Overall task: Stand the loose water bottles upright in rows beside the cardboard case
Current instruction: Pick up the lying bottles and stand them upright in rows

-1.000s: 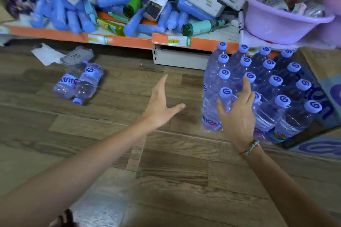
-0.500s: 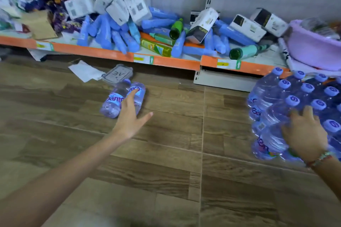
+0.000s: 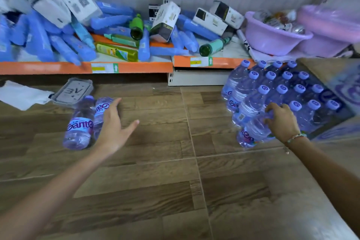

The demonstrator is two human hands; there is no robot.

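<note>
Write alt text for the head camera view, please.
A person's left hand reaches, fingers open, to two water bottles lying on the wood floor, while the right hand grips the front bottle of upright rows beside a cardboard case.

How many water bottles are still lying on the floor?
2. Both clear plastic bottles with purple labels lie side by side near the orange shelf edge: one farther left, the other under the fingers of the left hand. None seem hidden.

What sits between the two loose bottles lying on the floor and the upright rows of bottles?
Head view: only bare wood-pattern floor between the two lying clear plastic bottles and the upright purple-capped bottle rows.
</note>
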